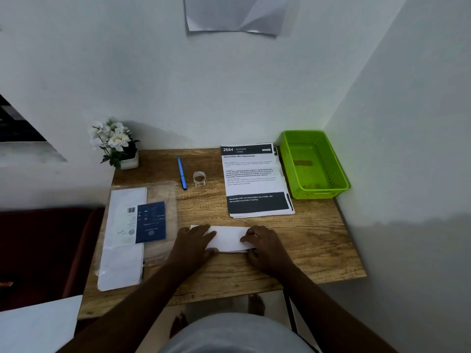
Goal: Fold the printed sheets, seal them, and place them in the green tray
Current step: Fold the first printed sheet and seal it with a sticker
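The left hand [196, 242] lies flat, fingers spread and extended, its grip fully unclenched and pressing down on the left end of a folded white sheet [229, 238]. The right hand [262, 247] rests on the sheet's right end with fingers curled; thumb and forefinger seem to pinch the paper's edge, though how firmly cannot be told. The folded sheet lies flat on the wooden surface [318, 240], near its front middle, between the two hands. Just behind it sits the stack of printed sheets [254, 179], face up with black bands. To the right of the stack, in the corner, stands the green tray [339, 174], well apart from the hands. A tape roll [199, 179] and blue pen [182, 173] lie left of the stack. A clear packet of envelopes [132, 230] lies at the left edge, a flower pot [119, 146] behind it.
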